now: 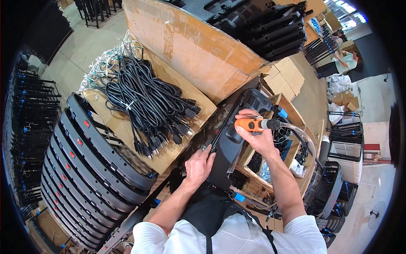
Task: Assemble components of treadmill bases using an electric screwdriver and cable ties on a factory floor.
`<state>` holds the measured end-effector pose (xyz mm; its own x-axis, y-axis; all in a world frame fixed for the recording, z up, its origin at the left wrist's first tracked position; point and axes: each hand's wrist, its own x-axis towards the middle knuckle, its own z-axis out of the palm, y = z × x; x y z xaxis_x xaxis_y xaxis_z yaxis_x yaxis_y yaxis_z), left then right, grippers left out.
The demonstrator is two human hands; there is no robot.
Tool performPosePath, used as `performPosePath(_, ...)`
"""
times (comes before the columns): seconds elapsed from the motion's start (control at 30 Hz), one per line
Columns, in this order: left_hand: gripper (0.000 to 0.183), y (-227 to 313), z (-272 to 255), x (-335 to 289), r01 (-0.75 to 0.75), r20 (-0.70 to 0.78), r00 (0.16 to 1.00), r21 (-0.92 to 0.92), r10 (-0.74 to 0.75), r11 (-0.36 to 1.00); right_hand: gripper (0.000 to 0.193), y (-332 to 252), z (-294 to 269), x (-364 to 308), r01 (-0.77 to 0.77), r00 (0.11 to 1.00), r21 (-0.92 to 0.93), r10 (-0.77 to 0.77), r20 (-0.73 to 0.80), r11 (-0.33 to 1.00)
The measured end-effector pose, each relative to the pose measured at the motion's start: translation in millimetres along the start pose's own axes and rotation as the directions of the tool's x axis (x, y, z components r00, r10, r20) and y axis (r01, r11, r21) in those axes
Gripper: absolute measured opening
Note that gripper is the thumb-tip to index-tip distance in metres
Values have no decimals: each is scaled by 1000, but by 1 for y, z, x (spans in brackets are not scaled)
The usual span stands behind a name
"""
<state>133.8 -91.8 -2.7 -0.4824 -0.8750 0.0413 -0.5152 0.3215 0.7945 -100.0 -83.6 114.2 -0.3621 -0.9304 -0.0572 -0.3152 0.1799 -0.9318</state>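
An orange air screwdriver lies in my right hand, fingers wrapped round its body. Its black rear coupling joins a clear hose that curves off to the right. Beneath the tool is a long black plastic housing with a vented far end, lying in front of me. My left hand grips the housing's left edge, its fingertips pressed together there. The driver's tip is hidden, so I cannot tell whether it touches a screw.
On the left, black power cords lie on cardboard, beside stacked curved grey-black frames. A tall cardboard panel stands beyond. Wooden bins of small parts sit right of the housing. A co-worker stands at the far right.
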Motion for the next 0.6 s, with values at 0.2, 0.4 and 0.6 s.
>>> performPosePath(0.2,35,-1,0,-1,13,10,1000,2,-13,1000,43,-9,9,2,22,999,-49,-20,29,999)
performPosePath(0.4,34,-4,5,-2,-11,-28,1000,-14,11,1000,43,-13,8,1,0,999,-62,2,35,998)
performPosePath(0.6,34,-7,5,-2,-62,-71,996,-38,59,997,38,-7,8,6,35,998,-97,-30,50,995)
